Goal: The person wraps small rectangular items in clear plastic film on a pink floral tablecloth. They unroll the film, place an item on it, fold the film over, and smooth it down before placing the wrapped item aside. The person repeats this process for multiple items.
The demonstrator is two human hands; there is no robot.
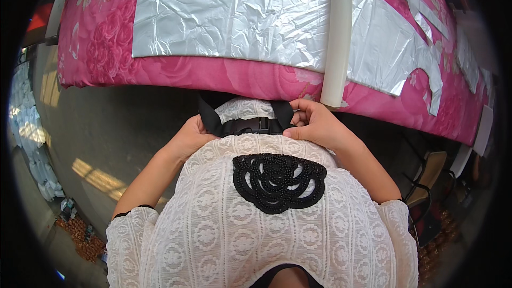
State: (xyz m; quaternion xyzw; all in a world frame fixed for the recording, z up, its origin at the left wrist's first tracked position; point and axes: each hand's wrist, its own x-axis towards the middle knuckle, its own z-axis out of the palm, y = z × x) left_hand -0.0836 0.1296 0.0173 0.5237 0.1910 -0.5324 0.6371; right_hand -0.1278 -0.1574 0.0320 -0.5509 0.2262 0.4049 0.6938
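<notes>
A black webbing belt with a fastened plastic side-release buckle (pixel 249 126) runs across my waist, over a white lace top (pixel 248 192) with a black beaded flower. On the belt's left side, my left hand (pixel 196 136) grips the black strap (pixel 210 116) where it loops upward. My right hand (pixel 314 122) pinches the other strap end (pixel 283 113) between thumb and fingers, close to the table edge. Some fingertips of both hands are hidden behind the webbing.
Before me stands a table with a pink rose-patterned cover (pixel 108 48). On it lie a silver foil sheet (pixel 232 16), a long pale tube (pixel 338 40) overhanging the edge, and cut foil pieces (pixel 384 48). A chair (pixel 426 180) stands at right; plastic-wrapped bundles (pixel 30 128) line the left.
</notes>
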